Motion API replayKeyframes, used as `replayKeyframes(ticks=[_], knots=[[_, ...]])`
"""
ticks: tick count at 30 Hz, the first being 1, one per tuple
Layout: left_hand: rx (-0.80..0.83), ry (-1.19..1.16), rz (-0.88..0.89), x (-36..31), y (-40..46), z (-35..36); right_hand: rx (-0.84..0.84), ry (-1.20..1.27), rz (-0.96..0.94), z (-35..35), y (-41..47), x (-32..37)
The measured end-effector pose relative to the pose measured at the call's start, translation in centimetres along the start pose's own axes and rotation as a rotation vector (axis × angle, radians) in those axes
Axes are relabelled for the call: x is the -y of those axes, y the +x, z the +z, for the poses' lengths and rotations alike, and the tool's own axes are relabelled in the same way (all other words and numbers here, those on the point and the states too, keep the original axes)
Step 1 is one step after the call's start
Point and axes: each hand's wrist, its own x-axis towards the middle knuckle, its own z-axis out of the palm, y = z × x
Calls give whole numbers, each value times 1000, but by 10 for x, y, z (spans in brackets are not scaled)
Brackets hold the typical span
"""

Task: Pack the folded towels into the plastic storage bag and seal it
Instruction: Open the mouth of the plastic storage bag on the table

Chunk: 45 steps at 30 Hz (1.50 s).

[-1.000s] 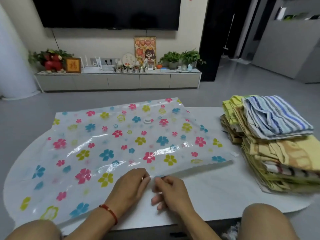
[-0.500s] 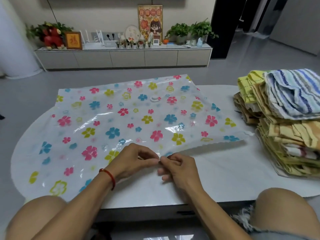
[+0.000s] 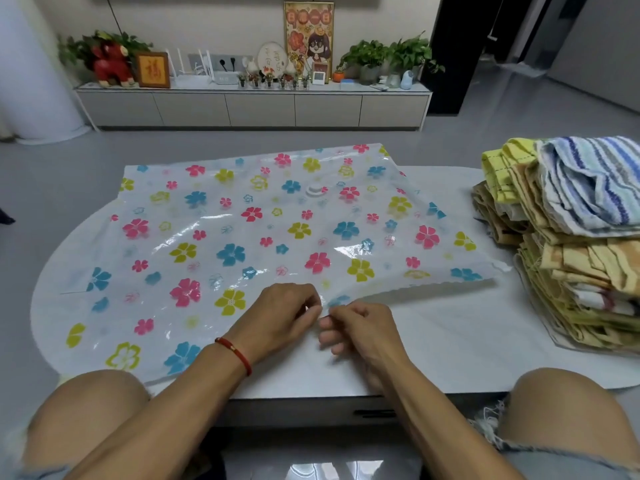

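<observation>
Both grips pinch bag [image 3: 242, 230]; towels [image 3: 571, 237] beside.

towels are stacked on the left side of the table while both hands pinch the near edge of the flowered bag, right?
Not quite. The head view shows the stack of folded towels on the right side of the table, not the left. The rest holds: the left hand and right hand both pinch the near edge of the flowered bag.

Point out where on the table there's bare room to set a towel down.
Bare white table lies between the floral bag's wavy near edge, the right hand and the towel stack. The left and middle are covered by the bag; the right edge is crowded with towels.
</observation>
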Motion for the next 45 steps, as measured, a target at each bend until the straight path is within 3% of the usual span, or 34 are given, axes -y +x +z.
replayKeyframes(ticks=[5, 19, 23, 26, 28, 30, 32, 35, 40, 42, 43, 45], knots=[[-35, 90, 14, -4, 2, 1, -61, -118, 2, 2, 5, -1], [-109, 294, -156, -22, 5, 24, -165, -265, 43, 5, -4, 2], [-247, 223, -157, -15, 14, 0, -109, -265, 48, 9, -10, -4], [-98, 121, -97, -11, 5, -2, -100, -252, 33, 8, -10, -3], [116, 69, -170, -11, 6, 5, -100, -234, 33, 6, -9, -2], [207, 93, -232, -10, 10, 10, -82, -219, 38, 5, -9, -3], [140, 100, -238, -9, 5, 13, -62, -222, 37, 3, -9, -2], [66, 323, -32, -5, -4, 13, -73, -266, 41, 2, -13, 0], [-1, 403, -150, -9, 4, 4, -4, -492, 75, -3, -28, 13], [5, 398, -159, -11, 3, 7, -37, -828, -67, -3, -35, 18], [1, 382, -156, -12, 2, 8, -96, -1029, -226, -2, -40, 19], [-16, 364, -128, -12, 0, 10, -145, -1181, -595, 4, -45, 23]])
